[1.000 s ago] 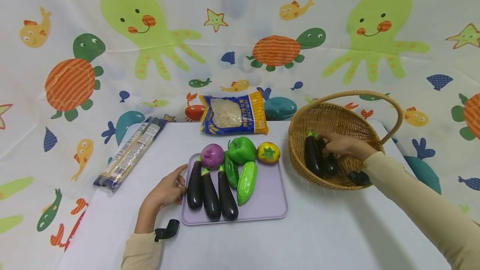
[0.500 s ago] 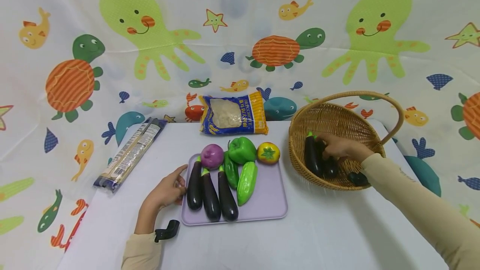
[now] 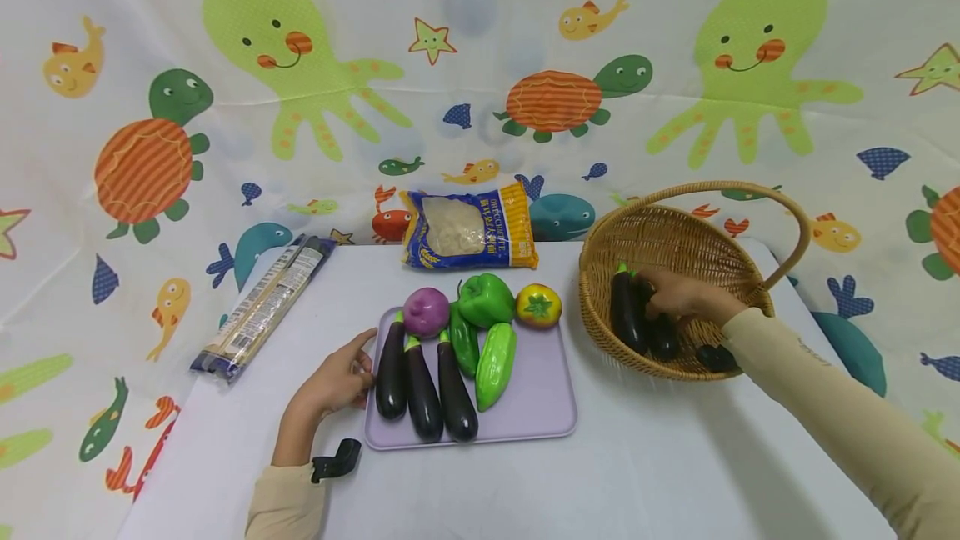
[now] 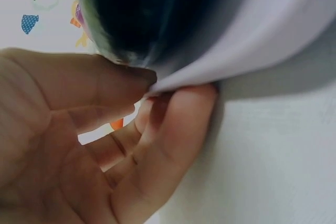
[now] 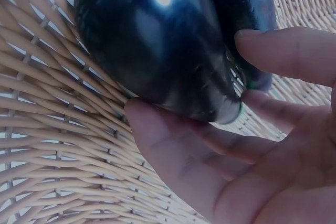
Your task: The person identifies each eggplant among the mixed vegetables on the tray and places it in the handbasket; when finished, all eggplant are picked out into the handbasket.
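Note:
A lilac tray (image 3: 536,390) bears three dark eggplants (image 3: 423,394) lying side by side. My left hand (image 3: 332,382) pinches the tray's left rim; in the left wrist view the thumb (image 4: 105,82) lies above it, fingers below, close under an eggplant (image 4: 147,14). At the right, my right hand (image 3: 686,294) reaches into a wicker basket (image 3: 600,332). Two eggplants show in there, one (image 3: 627,311) left of the hand and one (image 3: 663,338) partly under it. In the right wrist view, fingers curl round the nearer eggplant (image 5: 152,40), its thumb near the other (image 5: 241,3).
On the tray also lie a purple onion (image 3: 426,312), a green bell pepper (image 3: 486,300), two long green vegetables (image 3: 496,365) and a yellow-red persimmon-like fruit (image 3: 538,306). A blue pasta bag (image 3: 468,227) stands behind; a long noodle packet (image 3: 264,307) lies left. The basket's handle (image 3: 795,223) arches high.

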